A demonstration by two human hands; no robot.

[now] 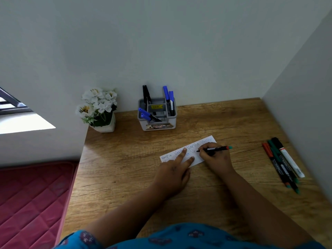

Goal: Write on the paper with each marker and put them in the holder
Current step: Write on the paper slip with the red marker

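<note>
**Two hands on the paper, one grip on a marker**

The left hand (173,170) presses straight fingers on the paper (187,150). Just right of it, the right hand (214,156) grips a green-capped marker (214,149), tip on the paper. Loose markers (282,162) lie well right of the grip on the table (125,168). Beyond the grip stands the holder (157,115), with markers inside.

counts on the table (125,177)

one paper (203,143), one holder (158,125), one flower pot (106,126). six markers stand in the holder: four blue-capped (170,96), two black (145,92). four loose markers (280,162) lie together at the right. one marker (215,148) is in use, and two hands (214,159) are over the paper.
</note>
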